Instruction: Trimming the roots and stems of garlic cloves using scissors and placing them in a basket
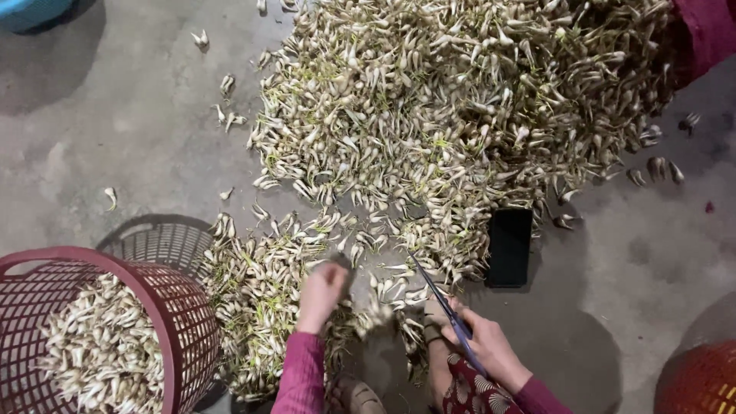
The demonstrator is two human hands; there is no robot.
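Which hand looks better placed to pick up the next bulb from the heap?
Probably the left hand: it is already down among the bulbs. The right hand is full, gripping the scissors.

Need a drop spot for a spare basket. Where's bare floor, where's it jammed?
Bare concrete: upper left, between the bulb pile and the maroon basket; also lower right, between the black phone and the orange basket. Crowded: around both hands, where bulbs cover the floor.

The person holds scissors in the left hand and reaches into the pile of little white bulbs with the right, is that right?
Not quite: the hands are swapped. The head view shows the blue-handled metal scissors in the right hand, while the left hand reaches into the pile of small white bulbs.
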